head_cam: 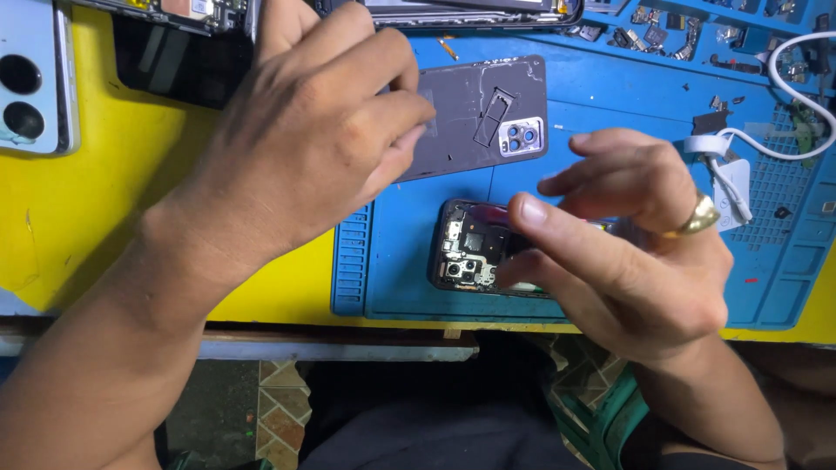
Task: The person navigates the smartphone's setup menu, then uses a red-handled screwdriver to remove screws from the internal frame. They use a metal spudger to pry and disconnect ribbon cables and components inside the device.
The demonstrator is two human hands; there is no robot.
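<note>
Resting on the blue mat (401, 296), an opened phone (466, 254) shows its circuit boards; your right hand (636, 261) hovers over its right half, fingers loosely curled, holding nothing you can see. Your left hand (305, 130), fingers pinched narrow, hangs above the grey back cover (488, 109) and hides its left part. A white cable (784, 113) lies to the right, a pale phone (30, 78) far left on the yellow tabletop (87, 218).
</note>
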